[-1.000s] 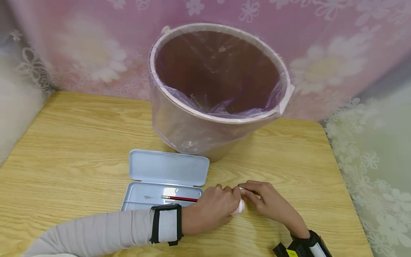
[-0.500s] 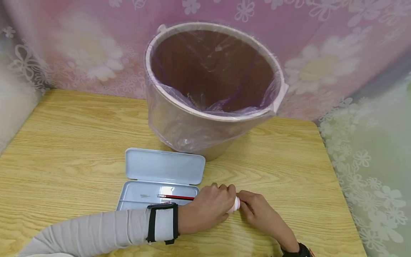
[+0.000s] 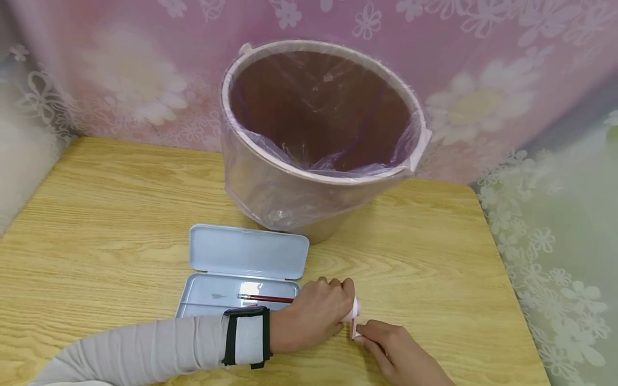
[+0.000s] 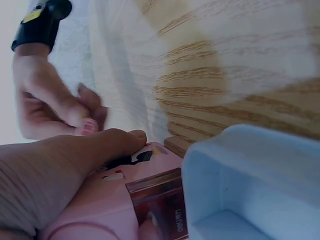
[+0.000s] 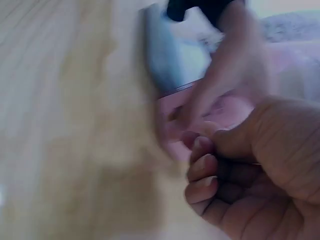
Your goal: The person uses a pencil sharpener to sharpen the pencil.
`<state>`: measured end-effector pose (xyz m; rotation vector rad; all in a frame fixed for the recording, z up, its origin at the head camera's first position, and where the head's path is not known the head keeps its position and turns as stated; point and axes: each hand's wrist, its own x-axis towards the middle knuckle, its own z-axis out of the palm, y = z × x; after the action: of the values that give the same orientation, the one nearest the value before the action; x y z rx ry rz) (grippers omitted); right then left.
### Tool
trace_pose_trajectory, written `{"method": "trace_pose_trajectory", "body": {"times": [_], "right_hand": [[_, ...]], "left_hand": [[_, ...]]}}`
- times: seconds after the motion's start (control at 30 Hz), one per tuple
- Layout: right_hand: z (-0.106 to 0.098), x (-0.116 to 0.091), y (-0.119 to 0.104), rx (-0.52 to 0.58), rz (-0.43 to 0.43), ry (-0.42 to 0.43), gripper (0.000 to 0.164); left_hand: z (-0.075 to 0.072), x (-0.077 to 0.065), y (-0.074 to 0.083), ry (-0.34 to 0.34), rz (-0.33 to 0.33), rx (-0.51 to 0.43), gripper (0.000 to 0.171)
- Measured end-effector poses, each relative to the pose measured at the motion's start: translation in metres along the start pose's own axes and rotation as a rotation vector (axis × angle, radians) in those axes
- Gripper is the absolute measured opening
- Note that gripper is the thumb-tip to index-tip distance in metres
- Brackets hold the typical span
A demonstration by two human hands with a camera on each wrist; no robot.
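Note:
My left hand (image 3: 316, 311) grips a pink crank pencil sharpener (image 4: 107, 200), mostly hidden under it in the head view. The left wrist view shows its dark see-through shavings window (image 4: 160, 205) and a cartoon print. To its right, my right hand (image 3: 403, 354) pinches the end of the small pink crank handle (image 3: 354, 328), which points toward the near side of the table. A light blue pencil case (image 3: 248, 252) lies open beside the left hand, with a red and black pencil (image 3: 265, 298) in its tray. The right wrist view is blurred.
Behind the pencil case stands a large bin (image 3: 299, 198) lined with a clear purplish bag. The wooden table (image 3: 120, 214) meets a pink flowered curtain (image 3: 145, 64) at the back. My left forearm crosses in front of the case.
My right hand has swung from the far side of the sharpener round toward the near side, turning the crank handle down. The left hand keeps its grip; the head view has shifted slightly.

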<state>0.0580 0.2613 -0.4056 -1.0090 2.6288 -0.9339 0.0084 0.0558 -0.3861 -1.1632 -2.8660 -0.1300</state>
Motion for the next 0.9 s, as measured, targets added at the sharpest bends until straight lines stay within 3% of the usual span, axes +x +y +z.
{"method": "trace_pose_trajectory", "body": {"times": [0.13, 0.33, 0.53, 0.7, 0.9], "right_hand": [[-0.010, -0.004, -0.006, 0.009, -0.054, -0.031, 0.014], [-0.024, -0.002, -0.011, -0.012, -0.122, -0.014, 0.020], [-0.037, -0.003, -0.011, -0.031, -0.127, 0.007, 0.025], [-0.048, 0.002, -0.015, -0.100, -0.101, 0.076, 0.022], [-0.052, 0.015, -0.015, -0.115, -0.108, 0.119, 0.025]], "left_hand": [[0.000, 0.000, 0.000, -0.041, 0.014, -0.007, 0.041], [0.002, 0.000, 0.000, 0.002, 0.004, 0.015, 0.038], [0.002, 0.002, 0.002, 0.052, 0.012, 0.014, 0.034], [0.004, 0.003, 0.003, 0.124, 0.027, 0.065, 0.031], [0.005, 0.000, -0.001, 0.119, 0.027, 0.081, 0.028]]}}
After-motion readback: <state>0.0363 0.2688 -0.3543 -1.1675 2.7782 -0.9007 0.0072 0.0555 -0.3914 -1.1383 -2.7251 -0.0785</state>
